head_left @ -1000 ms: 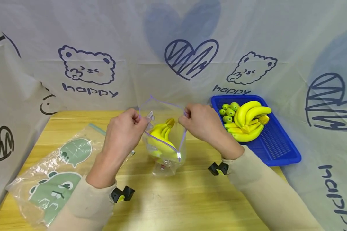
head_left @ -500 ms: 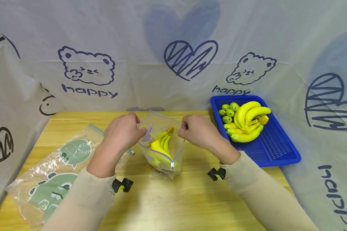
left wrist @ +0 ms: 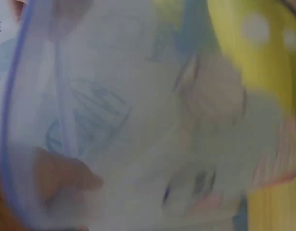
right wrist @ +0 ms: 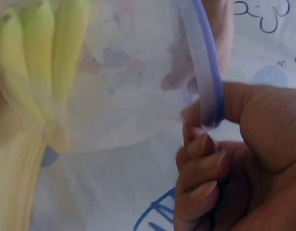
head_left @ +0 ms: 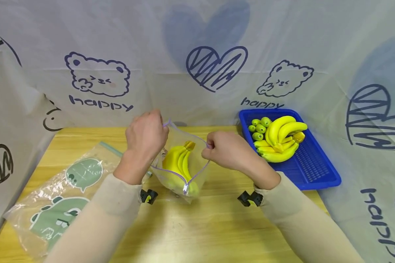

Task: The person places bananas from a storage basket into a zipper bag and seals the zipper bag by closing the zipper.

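Observation:
A clear zip bag (head_left: pixel 200 171) with a purple-edged mouth stands spread over the table, a bunch of bananas (head_left: pixel 181 162) inside, stem up. My left hand (head_left: pixel 147 133) grips the mouth at its far left corner; its fingertips are hidden in the head view. In the blurred left wrist view, part of a hand (left wrist: pixel 63 178) shows through the film. At the opposite side of the mouth, my right hand (head_left: pixel 228 148) holds the rim. The right wrist view shows the thumb and index finger of that right hand (right wrist: pixel 253 144) pinching the purple strip, other fingers curled.
At the right, a blue basket (head_left: pixel 326 171) holds more bananas (head_left: pixel 283 137) and several small green fruits (head_left: pixel 260 128). A larger clear bag with green cartoon prints (head_left: pixel 83 173) lies flat at the left. A printed cloth (head_left: pixel 158 44) hangs behind the wooden table (head_left: pixel 197 233).
Both hands first lower with the bag. Then my left hand rises and shifts to the bag's far left corner, while the bag turns slightly and its slider moves left.

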### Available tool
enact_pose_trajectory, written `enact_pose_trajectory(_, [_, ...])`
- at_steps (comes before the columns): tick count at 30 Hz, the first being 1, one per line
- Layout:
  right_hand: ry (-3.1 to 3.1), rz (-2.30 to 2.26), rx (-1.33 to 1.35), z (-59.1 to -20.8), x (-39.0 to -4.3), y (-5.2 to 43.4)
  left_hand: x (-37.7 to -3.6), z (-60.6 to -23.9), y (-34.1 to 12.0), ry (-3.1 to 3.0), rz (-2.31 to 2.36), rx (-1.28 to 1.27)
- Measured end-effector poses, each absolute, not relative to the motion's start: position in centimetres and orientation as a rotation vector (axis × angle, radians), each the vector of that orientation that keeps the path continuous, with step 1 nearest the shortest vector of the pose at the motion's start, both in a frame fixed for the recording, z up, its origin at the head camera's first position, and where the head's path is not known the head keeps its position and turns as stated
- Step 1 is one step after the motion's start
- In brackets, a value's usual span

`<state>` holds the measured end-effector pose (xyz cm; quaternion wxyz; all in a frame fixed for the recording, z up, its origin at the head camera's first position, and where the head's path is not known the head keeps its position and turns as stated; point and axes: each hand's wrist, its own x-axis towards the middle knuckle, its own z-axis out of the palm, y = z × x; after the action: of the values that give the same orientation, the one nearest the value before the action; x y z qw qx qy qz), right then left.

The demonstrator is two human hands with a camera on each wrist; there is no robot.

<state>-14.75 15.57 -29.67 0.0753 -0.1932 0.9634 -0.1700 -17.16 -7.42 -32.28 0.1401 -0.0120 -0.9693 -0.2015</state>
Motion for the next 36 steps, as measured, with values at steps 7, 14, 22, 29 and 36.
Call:
enact_pose_trajectory(7, [2.980, -0.556, -0.370, -31.2, -16.4, 15.7, -15.8, -32.8, -8.5, -3.022, -0.623, -0.047])
enact_pose_trajectory(14, [3.027, -0.568, -0.321, -31.8, -16.0, 15.9, -11.8, -32.3, -8.9, -3.203, -0.637, -0.149])
enact_pose_trajectory(22, [3.160, -0.512, -0.389, -31.3, -14.9, 15.4, -10.3, -32.2, -8.2, -3.004, -0.456, -0.146])
enact_pose_trajectory(29, [3.173, -0.518, -0.403, -31.5, -15.0, 15.2, -10.9, -33.5, -7.5, -2.774, -0.336, -0.287])
enact_pose_trajectory(36, [3.226, -0.497, -0.394, -31.6, -15.1, 15.6, -11.4, -33.5, -7.5, -2.816, -0.415, -0.237])
